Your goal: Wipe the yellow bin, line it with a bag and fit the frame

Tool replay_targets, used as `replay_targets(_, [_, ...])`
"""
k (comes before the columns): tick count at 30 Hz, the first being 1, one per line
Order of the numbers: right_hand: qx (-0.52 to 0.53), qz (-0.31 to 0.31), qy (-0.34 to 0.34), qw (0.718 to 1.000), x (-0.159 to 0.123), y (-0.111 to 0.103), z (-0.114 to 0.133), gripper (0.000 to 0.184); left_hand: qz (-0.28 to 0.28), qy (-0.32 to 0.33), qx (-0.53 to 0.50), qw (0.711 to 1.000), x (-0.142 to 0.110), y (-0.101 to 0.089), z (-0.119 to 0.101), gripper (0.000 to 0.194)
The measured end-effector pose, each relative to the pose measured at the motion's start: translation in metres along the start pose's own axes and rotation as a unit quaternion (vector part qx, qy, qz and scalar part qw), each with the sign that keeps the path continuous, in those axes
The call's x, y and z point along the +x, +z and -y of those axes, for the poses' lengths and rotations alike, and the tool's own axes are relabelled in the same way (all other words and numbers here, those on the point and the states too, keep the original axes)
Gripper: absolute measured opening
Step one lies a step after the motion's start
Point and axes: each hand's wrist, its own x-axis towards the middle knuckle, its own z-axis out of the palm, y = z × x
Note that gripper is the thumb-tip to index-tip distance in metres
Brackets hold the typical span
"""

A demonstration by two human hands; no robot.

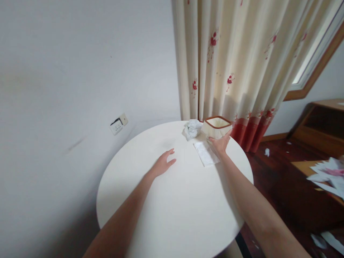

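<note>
My right hand grips the near side of a cream, open-topped container with a brown rounded-square rim. Its thumb lies toward the left and its fingers reach round the right side. The container is at the far right edge of the round white table. Over the middle of the table, my left hand is open, fingers apart and holding nothing. A crumpled white plastic bag lies just left of the container. Between my hands is a flat, folded white sheet, nearest to my right wrist.
Behind the table hangs a cream curtain with red flowers. A wall socket is on the left wall. On the right, a low wooden surface bears a pile of papers, and white scraps lie on the dark floor.
</note>
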Motion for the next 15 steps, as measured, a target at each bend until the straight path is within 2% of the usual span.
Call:
replay_targets(3, [-0.036,0.016,0.033,0.999,0.003,-0.005,0.010,0.129,-0.004,0.001,0.008,1.000,0.000,0.001,0.002,0.061])
replay_targets(5, [-0.047,-0.015,0.025,0.998,0.002,-0.013,0.025,0.130,-0.012,0.003,0.018,1.000,0.001,0.003,0.005,0.061])
replay_targets(6, [-0.041,-0.042,-0.004,0.998,-0.001,-0.016,0.033,0.126,-0.021,0.004,0.026,0.999,0.002,0.004,0.006,0.060])
replay_targets(8, [-0.008,-0.086,-0.108,0.990,-0.016,-0.019,0.052,0.108,-0.046,0.003,0.048,0.998,0.005,0.005,0.009,0.057])
replay_targets(9, [0.015,-0.079,-0.169,0.982,-0.028,-0.018,0.060,0.095,-0.059,-0.001,0.059,0.996,0.006,0.006,0.010,0.055])
replay_targets(10, [0.038,-0.047,-0.229,0.972,-0.042,-0.015,0.067,0.084,-0.073,-0.006,0.070,0.995,0.008,0.007,0.010,0.054])
replay_targets(12, [0.062,0.065,-0.312,0.946,-0.074,-0.003,0.076,0.068,-0.097,-0.014,0.093,0.991,0.009,0.008,0.008,0.056])
replay_targets(15, [0.018,0.250,-0.342,0.906,-0.116,0.021,0.075,0.064,-0.117,-0.015,0.137,0.983,0.008,0.011,0.001,0.062])
